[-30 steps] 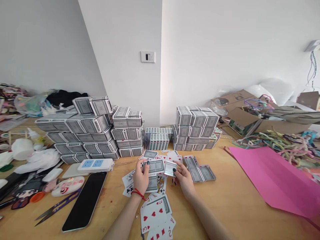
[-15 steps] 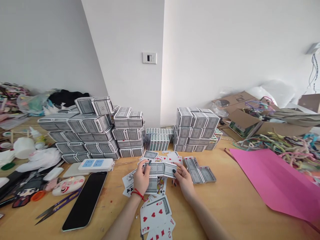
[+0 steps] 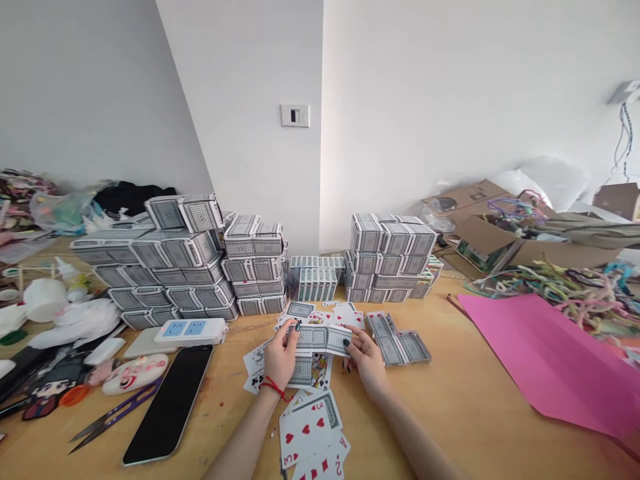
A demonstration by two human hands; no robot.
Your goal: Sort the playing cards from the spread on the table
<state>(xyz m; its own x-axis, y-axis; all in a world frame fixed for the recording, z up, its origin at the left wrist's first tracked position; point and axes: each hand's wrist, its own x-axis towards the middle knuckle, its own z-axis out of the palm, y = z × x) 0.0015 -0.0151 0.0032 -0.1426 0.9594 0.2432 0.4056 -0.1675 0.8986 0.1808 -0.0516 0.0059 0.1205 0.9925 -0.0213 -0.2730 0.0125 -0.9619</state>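
Observation:
A strip of joined playing cards (image 3: 314, 338), grey backs up, is held level between my two hands. My left hand (image 3: 281, 353) pinches its left end, thumb on top; a red cord circles that wrist. At the right end, my right hand (image 3: 364, 357) grips the last card, which slants slightly from the others. Beneath lie loose playing cards, among them a face card (image 3: 321, 370) and a three of hearts (image 3: 307, 433) nearer me. To the right rests an L-shaped piece folded from cards (image 3: 399, 340).
Stacked card-built blocks (image 3: 165, 260) stand at the back left, more blocks (image 3: 390, 253) at the back right, card packs (image 3: 317, 283) between them. A phone (image 3: 169, 407), scissors (image 3: 115, 415) and a power strip (image 3: 191, 331) lie left; pink paper (image 3: 545, 360) lies right.
The right end card has tilted a little, and both hands keep their hold on the strip. The whole view has shifted slightly.

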